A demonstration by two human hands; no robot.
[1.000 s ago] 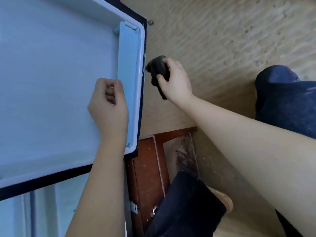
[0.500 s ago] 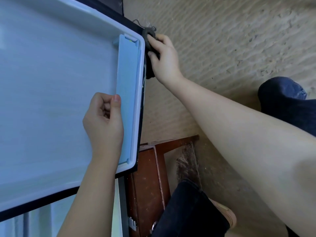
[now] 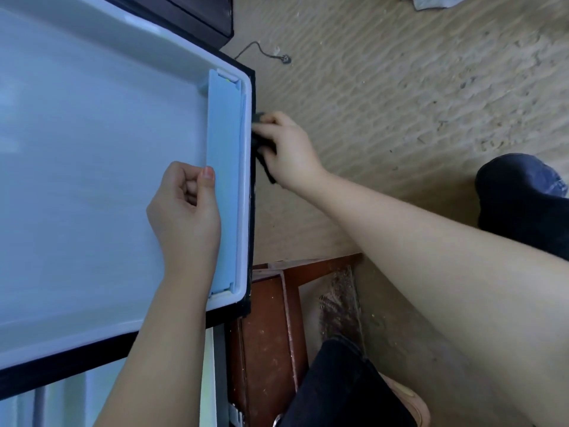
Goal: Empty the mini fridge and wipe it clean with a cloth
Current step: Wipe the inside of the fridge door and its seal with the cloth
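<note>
The mini fridge door [image 3: 92,149] stands open toward me, showing its white inner liner and a pale blue shelf rail [image 3: 223,149] along the right side. My left hand [image 3: 184,217] is curled in a fist on the liner, with the thumb against the rail's left edge. My right hand [image 3: 289,149] grips a dark cloth [image 3: 260,149] and presses it on the door's black outer edge [image 3: 252,226], about a third of the way down from the top corner. Most of the cloth is hidden under my fingers. The fridge's inside is out of view.
Beige textured floor [image 3: 400,87] spreads to the right. A brown wooden piece of furniture [image 3: 264,334] sits below the door. A cable with a plug [image 3: 284,59] lies near the door's top corner. My legs in dark trousers [image 3: 338,389] and a knee [image 3: 520,195] are close by.
My right hand brought the cloth from the open floor side onto the door's top corner, then slid it down along the black edge. The left hand stayed by the rail.
</note>
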